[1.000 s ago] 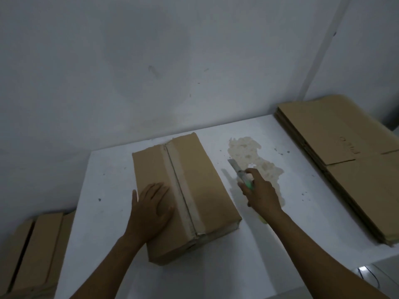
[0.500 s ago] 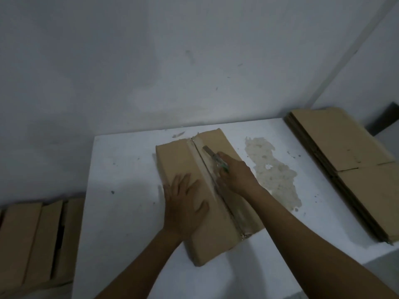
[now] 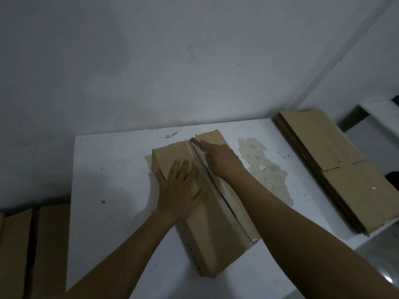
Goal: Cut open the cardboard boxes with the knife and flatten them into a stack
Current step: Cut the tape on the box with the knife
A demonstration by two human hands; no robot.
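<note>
a: where is the cardboard box (image 3: 216,244) at this moment?

b: it lies on the white table (image 3: 112,169), near the middle. its long side runs away from the person and leans a little to the left. a strip of tape (image 3: 228,212) runs along the seam in the middle of its top.

a: and the knife?

b: the knife (image 3: 195,142) is at the far end of that seam. its blade points away from the person and lies along the tape line. if the tip is inside the cardboard, i cannot tell.

a: which hand has it?

b: the right hand (image 3: 222,158). its fingers are curled around the handle, so most of the handle is hidden.

a: what does the left hand do?

b: the left hand (image 3: 181,190) lies flat on the left flap of the box, just beside the seam. its fingers are straight and spread, and it holds nothing.

a: what else is on the table?

b: a pale, rough stain (image 3: 265,175) is to the right of the box. further right, at the table's edge, lies a stack of flattened cardboard (image 3: 323,147).

a: and around the table?

b: low on the left, below the table top, other cardboard boxes (image 3: 49,244) stand side by side. behind the table is a plain white wall (image 3: 172,61).
</note>
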